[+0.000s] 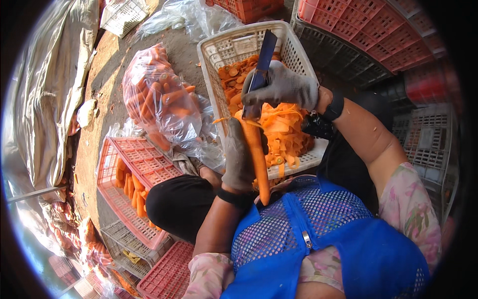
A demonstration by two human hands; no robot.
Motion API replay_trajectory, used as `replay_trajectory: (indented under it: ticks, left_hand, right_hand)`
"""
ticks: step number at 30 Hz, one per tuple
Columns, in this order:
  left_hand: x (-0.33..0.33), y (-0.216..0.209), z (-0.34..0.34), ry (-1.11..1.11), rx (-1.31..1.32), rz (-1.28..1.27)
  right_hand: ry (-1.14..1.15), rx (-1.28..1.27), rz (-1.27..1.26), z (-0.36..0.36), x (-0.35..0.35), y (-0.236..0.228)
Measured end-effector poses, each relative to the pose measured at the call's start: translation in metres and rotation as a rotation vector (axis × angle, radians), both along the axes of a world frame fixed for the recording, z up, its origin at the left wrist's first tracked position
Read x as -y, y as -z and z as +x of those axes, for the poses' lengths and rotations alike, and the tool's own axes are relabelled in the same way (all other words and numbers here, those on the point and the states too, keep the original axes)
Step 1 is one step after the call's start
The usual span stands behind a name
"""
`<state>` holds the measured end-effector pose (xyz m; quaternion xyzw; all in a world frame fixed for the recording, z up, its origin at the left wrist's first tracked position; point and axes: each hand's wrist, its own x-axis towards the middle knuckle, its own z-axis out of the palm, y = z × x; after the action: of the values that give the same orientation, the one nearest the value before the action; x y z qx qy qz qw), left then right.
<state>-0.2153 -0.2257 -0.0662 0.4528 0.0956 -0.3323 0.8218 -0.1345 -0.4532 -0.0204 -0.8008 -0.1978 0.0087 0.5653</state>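
Note:
My left hand (pixel 237 157), in a grey work glove, is closed around a large peeled-looking orange carrot (pixel 257 162). The carrot slants, its thick end up and its thin end toward my body. My right hand (pixel 289 85), gloved too, grips a long flat dark-blue blade-like tool (pixel 265 57). The tool's lower end meets the carrot's thick end, where a thin strip of peel hangs off to the left. Below both hands is a white plastic crate (pixel 209 67) holding orange peel ribbons (pixel 286 132) and carrot end pieces.
Left of the crate lies a clear plastic bag (pixel 162 99) full of carrots. Nearer me, a tilted pink crate (pixel 144 157) holds several carrots (pixel 132 189). Stacked red and black crates (pixel 358 30) stand at the far right. A flat red crate (pixel 167 271) lies lower left.

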Motion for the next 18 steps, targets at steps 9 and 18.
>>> replay_trajectory:
  ticks: [9,18]
  left_hand:
    - [-0.005,-0.016,0.004,0.029,-0.084,-0.213]
    - [-0.009,-0.012,-0.001,0.148,0.045,-0.176]
  right_hand:
    - [0.33,-0.255,0.3,-0.025,0.022,-0.026]
    - [0.234,-0.19,0.367,-0.009,0.031,-0.026]
